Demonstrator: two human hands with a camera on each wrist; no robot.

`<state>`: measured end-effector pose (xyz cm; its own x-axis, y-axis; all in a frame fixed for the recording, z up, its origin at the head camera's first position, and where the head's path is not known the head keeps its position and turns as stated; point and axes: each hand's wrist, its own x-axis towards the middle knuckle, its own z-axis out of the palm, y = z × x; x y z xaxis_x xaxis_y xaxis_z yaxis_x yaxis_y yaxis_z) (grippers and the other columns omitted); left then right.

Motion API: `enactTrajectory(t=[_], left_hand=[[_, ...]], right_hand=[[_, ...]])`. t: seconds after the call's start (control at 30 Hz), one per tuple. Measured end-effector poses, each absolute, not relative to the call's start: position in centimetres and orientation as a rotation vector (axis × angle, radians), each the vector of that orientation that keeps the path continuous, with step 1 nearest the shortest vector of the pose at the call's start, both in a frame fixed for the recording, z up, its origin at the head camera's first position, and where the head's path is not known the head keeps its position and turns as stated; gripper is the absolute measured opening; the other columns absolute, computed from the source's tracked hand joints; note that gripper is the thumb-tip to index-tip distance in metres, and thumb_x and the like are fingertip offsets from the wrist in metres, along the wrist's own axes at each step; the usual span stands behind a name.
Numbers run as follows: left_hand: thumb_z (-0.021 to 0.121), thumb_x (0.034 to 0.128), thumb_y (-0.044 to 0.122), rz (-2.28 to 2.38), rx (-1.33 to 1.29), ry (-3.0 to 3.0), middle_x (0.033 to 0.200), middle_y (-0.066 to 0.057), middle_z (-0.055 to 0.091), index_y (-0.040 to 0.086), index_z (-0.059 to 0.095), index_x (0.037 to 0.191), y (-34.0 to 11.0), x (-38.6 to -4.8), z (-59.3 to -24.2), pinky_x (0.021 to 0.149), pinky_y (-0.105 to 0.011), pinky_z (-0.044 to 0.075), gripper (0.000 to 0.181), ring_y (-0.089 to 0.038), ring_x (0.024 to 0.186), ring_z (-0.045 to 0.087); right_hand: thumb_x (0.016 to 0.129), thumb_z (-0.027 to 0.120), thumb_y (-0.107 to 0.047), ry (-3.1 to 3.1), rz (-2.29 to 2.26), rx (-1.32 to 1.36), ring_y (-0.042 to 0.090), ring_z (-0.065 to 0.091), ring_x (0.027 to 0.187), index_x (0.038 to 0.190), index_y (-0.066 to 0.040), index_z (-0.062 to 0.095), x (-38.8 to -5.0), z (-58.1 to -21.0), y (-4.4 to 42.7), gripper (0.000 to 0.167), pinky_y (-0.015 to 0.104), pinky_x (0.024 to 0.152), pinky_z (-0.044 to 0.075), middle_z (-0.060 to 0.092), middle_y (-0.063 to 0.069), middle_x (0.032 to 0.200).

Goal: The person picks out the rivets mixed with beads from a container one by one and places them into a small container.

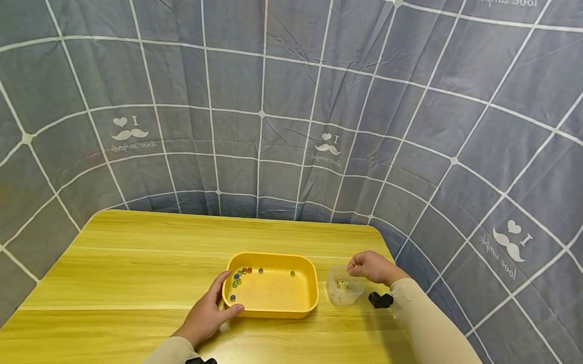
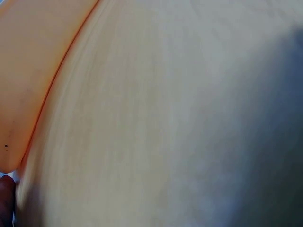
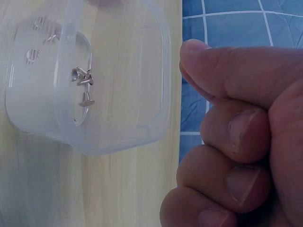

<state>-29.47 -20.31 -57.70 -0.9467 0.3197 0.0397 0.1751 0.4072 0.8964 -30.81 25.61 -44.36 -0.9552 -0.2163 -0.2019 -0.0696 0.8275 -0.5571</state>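
My left hand point(image 1: 206, 313) grips the left end of a yellow plastic tray point(image 1: 277, 295), thumb along its near rim. Small round glass marbles point(image 1: 236, 276) in blue, green and red lie in the tray, mostly toward its left side. My right hand point(image 1: 374, 266) hovers at the upper right of a clear plastic container point(image 1: 344, 298). Close up in the right wrist view, thumb and index finger point(image 3: 203, 59) meet and the other fingers are curled; no object shows between them. Several small flat-headed metal pins point(image 3: 86, 78) lie inside the container.
Both stand on a wood-grain table point(image 1: 141, 267), the container just right of the tray. A grey-blue checked curtain point(image 1: 287, 92) surrounds the table's back and sides. Black wrist mounts point(image 1: 380, 300) sit at both sleeves. The left wrist view is mostly blurred tabletop point(image 2: 132, 118).
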Motion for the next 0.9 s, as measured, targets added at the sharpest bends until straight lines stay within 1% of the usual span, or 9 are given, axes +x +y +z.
enactTrajectory(t=[0.13, 0.33, 0.53, 0.7, 0.73, 0.9], left_hand=[[0.081, 0.0910, 0.051, 1.577, 0.447, 2.517, 0.171, -0.016, 0.033, 0.029, 0.021, 0.168, -20.41, -29.62, -57.59, 0.122, -0.057, 0.037, 0.100, -0.036, 0.155, 0.039], [0.081, 0.0899, 0.052, 1.578, 0.437, 2.510, 0.172, -0.014, 0.033, 0.030, 0.022, 0.168, -20.52, -29.90, -57.60, 0.122, -0.055, 0.037, 0.101, -0.034, 0.155, 0.039], [0.081, 0.0906, 0.051, 1.575, 0.438, 2.508, 0.172, -0.015, 0.032, 0.029, 0.021, 0.168, -20.67, -29.98, -57.42, 0.122, -0.056, 0.037, 0.100, -0.035, 0.155, 0.038], [0.082, 0.0901, 0.049, 1.580, 0.423, 2.499, 0.172, -0.014, 0.032, 0.030, 0.022, 0.168, -20.77, -30.08, -57.32, 0.122, -0.056, 0.037, 0.100, -0.033, 0.155, 0.039], [0.082, 0.0904, 0.049, 1.578, 0.431, 2.505, 0.172, -0.016, 0.033, 0.029, 0.022, 0.168, -20.79, -30.11, -57.31, 0.122, -0.057, 0.038, 0.100, -0.035, 0.155, 0.039], [0.083, 0.0897, 0.049, 1.569, 0.428, 2.506, 0.171, -0.015, 0.033, 0.029, 0.022, 0.168, -20.93, -30.33, -57.14, 0.122, -0.057, 0.037, 0.101, -0.035, 0.155, 0.039]], right_hand=[[0.100, 0.071, -0.011, 2.753, -0.829, -0.200, 0.015, 0.050, 0.076, 0.103, 0.003, 0.076, -30.79, -44.16, 25.47, 0.015, 0.032, 0.071, 0.045, 0.072, 0.001, 0.092], [0.099, 0.071, -0.011, 2.761, -0.824, -0.206, 0.015, 0.052, 0.077, 0.104, 0.003, 0.076, -30.81, -43.97, 25.38, 0.016, 0.033, 0.072, 0.047, 0.073, 0.004, 0.094], [0.099, 0.070, -0.011, 2.756, -0.813, -0.201, 0.015, 0.053, 0.080, 0.105, 0.002, 0.076, -30.97, -43.99, 25.33, 0.016, 0.033, 0.075, 0.048, 0.074, 0.002, 0.097], [0.099, 0.071, -0.011, 2.752, -0.818, -0.195, 0.015, 0.054, 0.080, 0.106, 0.002, 0.076, -31.07, -43.96, 25.31, 0.016, 0.033, 0.075, 0.049, 0.074, 0.000, 0.097], [0.099, 0.070, -0.011, 2.750, -0.821, -0.195, 0.015, 0.054, 0.080, 0.106, 0.002, 0.076, -31.09, -43.97, 25.30, 0.016, 0.033, 0.075, 0.049, 0.074, 0.000, 0.097], [0.099, 0.071, -0.011, 2.747, -0.834, -0.187, 0.016, 0.054, 0.080, 0.106, 0.002, 0.076, -31.10, -43.86, 25.18, 0.016, 0.034, 0.075, 0.049, 0.074, 0.001, 0.098]])
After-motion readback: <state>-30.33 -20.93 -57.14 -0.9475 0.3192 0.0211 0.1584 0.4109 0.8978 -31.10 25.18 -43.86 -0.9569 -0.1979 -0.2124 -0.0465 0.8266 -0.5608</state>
